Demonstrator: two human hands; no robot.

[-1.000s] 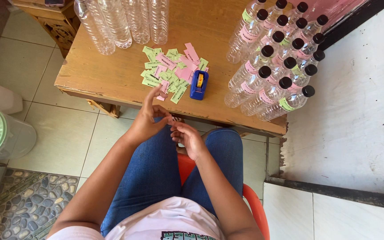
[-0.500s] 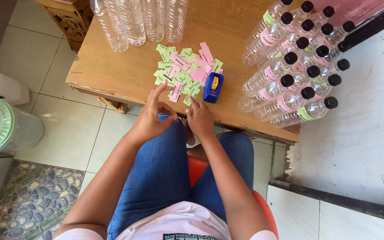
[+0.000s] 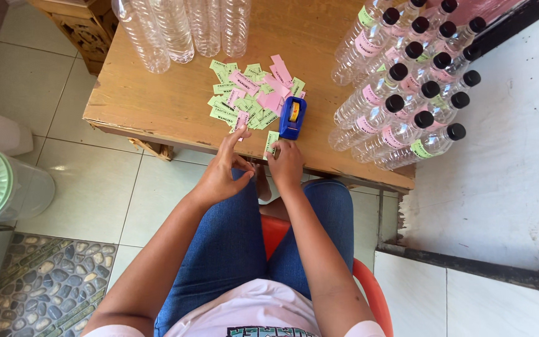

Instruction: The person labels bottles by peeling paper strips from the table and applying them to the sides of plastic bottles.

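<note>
While both hands meet at tabletop (image 3: pixel 157 106) edge, right hand (image 3: pixel 286 165) pinches green label (image 3: pixel 271 143), left hand (image 3: pixel 223 171) fingers half-curled, nothing clearly gripped; blue tape dispenser (image 3: pixel 292 117) at 12 o'clock of label, handy for taping.

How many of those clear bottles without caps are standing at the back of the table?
4 uncapped clear bottles are visible, in a row along the wooden table's far edge, left of the black-capped labelled bottles. The frame's top crops them, so more may be hidden.
</note>
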